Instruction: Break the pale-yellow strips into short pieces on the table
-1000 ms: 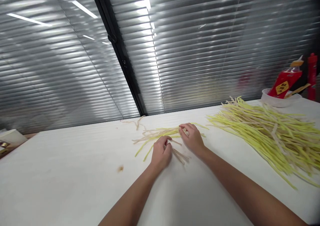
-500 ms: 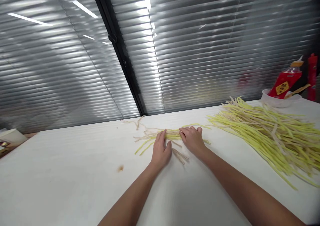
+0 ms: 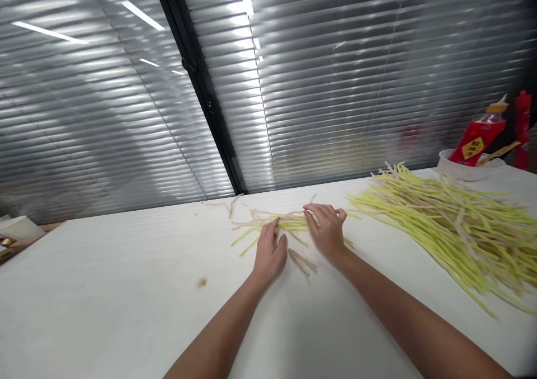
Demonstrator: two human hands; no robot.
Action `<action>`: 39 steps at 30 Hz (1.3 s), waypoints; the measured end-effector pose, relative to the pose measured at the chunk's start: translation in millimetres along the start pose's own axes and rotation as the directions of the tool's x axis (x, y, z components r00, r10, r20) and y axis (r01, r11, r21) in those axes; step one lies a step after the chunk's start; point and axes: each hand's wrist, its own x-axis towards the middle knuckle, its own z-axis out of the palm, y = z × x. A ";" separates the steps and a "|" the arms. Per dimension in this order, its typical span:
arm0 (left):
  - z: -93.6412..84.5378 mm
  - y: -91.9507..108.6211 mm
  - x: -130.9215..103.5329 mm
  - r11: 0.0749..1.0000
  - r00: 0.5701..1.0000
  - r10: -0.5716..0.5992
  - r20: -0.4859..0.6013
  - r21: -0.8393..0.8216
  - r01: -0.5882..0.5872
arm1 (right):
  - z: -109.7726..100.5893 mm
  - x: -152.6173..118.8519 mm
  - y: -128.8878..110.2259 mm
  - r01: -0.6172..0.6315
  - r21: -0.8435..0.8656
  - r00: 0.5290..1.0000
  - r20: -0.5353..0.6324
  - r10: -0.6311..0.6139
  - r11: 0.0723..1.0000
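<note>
A small bundle of thin yellow and beige strands [image 3: 293, 223], pipe-cleaner-like in look, lies crosswise on the white table [image 3: 138, 312]. My left hand [image 3: 271, 251] rests at the bundle's left part, fingertips touching it and thumb held apart. At the right part, my right hand [image 3: 328, 229] has its thumb and index finger brought together on a beige strand; the exact grip is partly hidden by the fingers. Between my wrists lies a short cluster of beige pieces [image 3: 301, 261]. A few loose beige bits [image 3: 230, 204] lie near the back edge.
A big heap of yellow and beige strands [image 3: 453, 228] covers the right side. Behind it stands a clear plastic bowl [image 3: 465, 171] holding a red pouch [image 3: 477, 141] with an orange cap. Window blinds [image 3: 335, 88] rise along the back edge. A white container [image 3: 20, 229] is far left.
My right hand has lifted slightly and shifted right, its fingers drawing to a pinch. The strands have moved a little to the right, and one beige end sticks up behind. My left hand has barely moved.
</note>
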 end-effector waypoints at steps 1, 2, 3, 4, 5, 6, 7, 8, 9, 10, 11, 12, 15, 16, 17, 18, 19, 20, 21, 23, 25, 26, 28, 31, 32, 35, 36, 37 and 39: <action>0.3 -0.2 -0.1 1.000 1.000 -0.007 -0.010 -0.005 0.007 | -0.1 0.4 -0.1 0.016 0.038 0.999 -0.030 -0.015 0.999; 0.5 -0.3 -0.1 1.000 1.000 -0.013 -0.018 -0.010 0.013 | -0.4 0.8 -0.5 0.039 0.071 0.998 -0.058 -0.035 0.997; 0.7 -0.3 -0.1 1.000 1.000 -0.016 -0.025 -0.012 0.015 | -1.0 1.0 -1.1 0.066 0.098 0.995 -0.082 -0.058 0.993; 0.8 -0.1 0.0 1.000 1.000 -0.014 -0.026 -0.012 0.013 | -1.7 1.0 -1.9 0.096 0.119 0.991 -0.104 -0.083 0.988; 0.8 0.3 0.2 1.000 1.000 -0.008 -0.022 -0.010 0.008 | -2.5 0.8 -2.7 0.125 0.137 0.987 -0.121 -0.108 0.983; 0.6 0.9 0.3 1.000 1.000 -0.001 -0.016 -0.004 0.000 | -3.1 0.5 -3.4 0.152 0.154 0.982 -0.134 -0.132 0.976; 0.4 1.5 0.4 1.000 1.000 0.007 -0.007 0.003 -0.007 | -3.6 0.0 -3.9 0.178 0.174 0.978 -0.144 -0.154 0.969; 0.1 2.2 0.4 1.000 1.000 0.013 0.002 0.011 -0.013 | -3.7 -0.6 -4.3 0.203 0.199 0.973 -0.150 -0.175 0.959; -0.2 2.9 0.4 1.000 1.000 0.016 0.011 0.018 -0.016 | -3.6 -1.2 -4.4 0.222 0.232 0.969 -0.157 -0.189 0.947; -0.5 3.5 0.3 1.000 1.000 0.018 0.018 0.025 -0.018 | -3.2 -1.6 -4.3 0.229 0.272 0.968 -0.163 -0.190 0.935; -0.8 4.0 0.2 0.999 1.000 0.021 0.023 0.032 -0.022 | -2.6 -1.9 -4.1 0.219 0.315 0.971 -0.166 -0.173 0.924; -0.9 4.3 0.0 0.999 0.999 0.027 0.025 0.038 -0.028 | -1.9 -2.0 -3.9 0.194 0.358 0.976 -0.169 -0.140 0.913; -1.2 4.8 -0.5 0.997 0.998 0.053 0.027 0.054 -0.055 | 1.4 -1.1 -2.8 0.043 0.467 0.984 -0.174 0.045 0.883; -1.3 4.9 -0.7 0.996 0.998 0.062 0.025 0.057 -0.063 | 2.7 -0.4 -2.2 -0.016 0.503 0.978 -0.173 0.119 0.864; -1.3 5.0 -0.7 0.996 0.997 0.069 0.023 0.058 -0.070 | 4.2 0.5 -1.4 -0.072 0.544 0.966 -0.170 0.194 0.836; -1.3 5.2 -0.8 0.996 0.997 0.074 0.022 0.056 -0.075 | 5.7 1.5 -0.3 -0.127 0.590 0.950 -0.159 0.269 0.797; -1.3 5.3 -0.8 0.995 0.997 0.078 0.019 0.054 -0.079 | 7.0 2.7 0.9 -0.178 0.639 0.929 -0.142 0.342 0.748; -1.3 5.5 -0.9 0.995 0.997 0.079 0.015 0.053 -0.080 | 8.0 4.2 2.4 -0.222 0.686 0.905 -0.119 0.408 0.693; -1.4 5.7 -0.9 0.995 0.997 0.077 0.015 0.055 -0.078 | 8.6 5.8 3.8 -0.262 0.726 0.879 -0.092 0.467 0.635; -1.4 6.1 -1.1 0.995 0.997 0.068 0.021 0.066 -0.069 | 8.0 9.6 6.6 -0.327 0.780 0.826 -0.039 0.563 0.534; -1.4 6.4 -1.5 0.995 0.998 0.057 0.034 0.085 -0.060 | 5.4 13.9 8.8 -0.364 0.810 0.780 -0.005 0.626 0.460; -1.4 6.4 -1.7 0.994 0.998 0.053 0.042 0.097 -0.057 | 3.7 16.0 9.7 -0.370 0.821 0.766 0.004 0.643 0.435; -1.3 6.4 -2.3 0.991 0.998 0.044 0.051 0.124 -0.050 | 0.4 20.0 11.2 -0.365 0.842 0.754 0.017 0.656 0.397; -0.8 6.0 -3.0 0.985 0.997 0.041 0.066 0.167 -0.052 | -3.2 24.2 12.6 -0.358 0.868 0.758 0.054 0.650 0.345; -0.6 5.8 -3.2 0.982 0.996 0.046 0.071 0.181 -0.058 | -4.2 25.1 12.6 -0.360 0.876 0.761 0.077 0.644 0.320; 0.1 4.7 -3.3 0.972 0.995 0.065 0.079 0.222 -0.081 | -7.9 26.7 9.9 -0.385 0.898 0.782 0.195 0.592 0.212; 0.4 4.3 -3.3 0.969 0.994 0.068 0.080 0.233 -0.085 | -9.7 27.0 8.1 -0.403 0.899 0.791 0.248 0.559 0.172; 0.6 3.9 -3.3 0.966 0.994 0.068 0.082 0.242 -0.086 | -11.7 27.3 6.0 -0.426 0.895 0.799 0.301 0.521 0.136; 1.0 3.3 -3.2 0.964 0.994 0.067 0.082 0.253 -0.086 | -15.6 27.7 1.9 -0.466 0.881 0.806 0.385 0.451 0.081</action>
